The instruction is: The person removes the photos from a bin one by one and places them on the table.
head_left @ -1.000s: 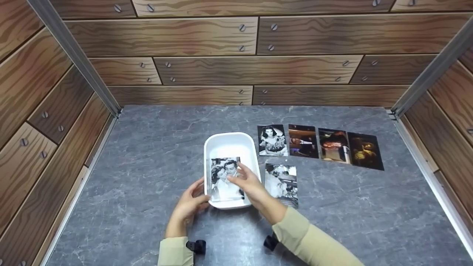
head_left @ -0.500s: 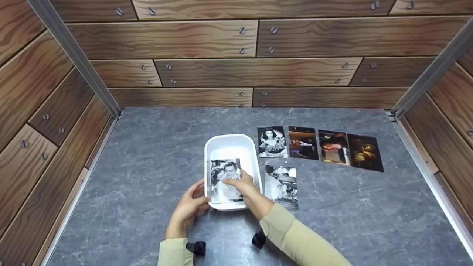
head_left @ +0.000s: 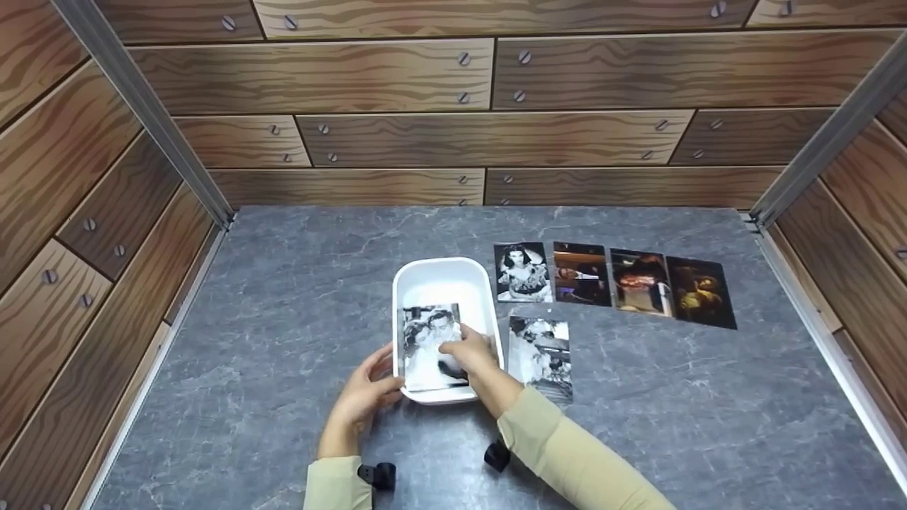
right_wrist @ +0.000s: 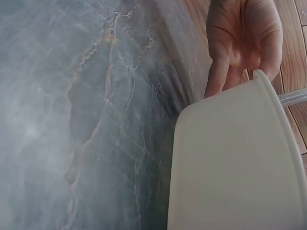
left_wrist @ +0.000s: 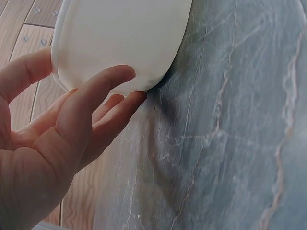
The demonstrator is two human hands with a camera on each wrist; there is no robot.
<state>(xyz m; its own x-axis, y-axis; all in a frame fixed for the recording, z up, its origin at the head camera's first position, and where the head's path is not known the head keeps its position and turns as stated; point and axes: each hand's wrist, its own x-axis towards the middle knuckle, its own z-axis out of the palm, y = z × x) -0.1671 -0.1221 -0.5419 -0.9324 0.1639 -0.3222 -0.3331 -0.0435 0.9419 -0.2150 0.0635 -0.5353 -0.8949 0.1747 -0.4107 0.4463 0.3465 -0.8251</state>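
A white plastic tray (head_left: 443, 265) stands on the grey table, its end wall (left_wrist: 115, 43) large in the left wrist view. Inside lies a black-and-white photo (head_left: 421, 354) of a couple, with glare on its lower part; whether more photos lie under it is hidden. My left hand (head_left: 363, 393) holds the tray's near left corner, thumb at the near end and fingers along the side. My right hand (head_left: 478, 358) reaches into the tray and pinches the photo's right edge, thumb on top; its other fingers are hidden. In the right wrist view only the left hand (right_wrist: 244, 38) shows.
Right of the tray lies another black-and-white photo (head_left: 540, 358). Behind it is a row of a portrait photo (head_left: 523, 273) and several dark colour photos (head_left: 581, 275). Wood-patterned walls (head_left: 397, 74) enclose the table (head_left: 297, 283) at the back and sides.
My right hand has moved left and down onto the photo in the tray and now pinches its right edge. The glare on the photo has shifted. My left hand has stayed put.
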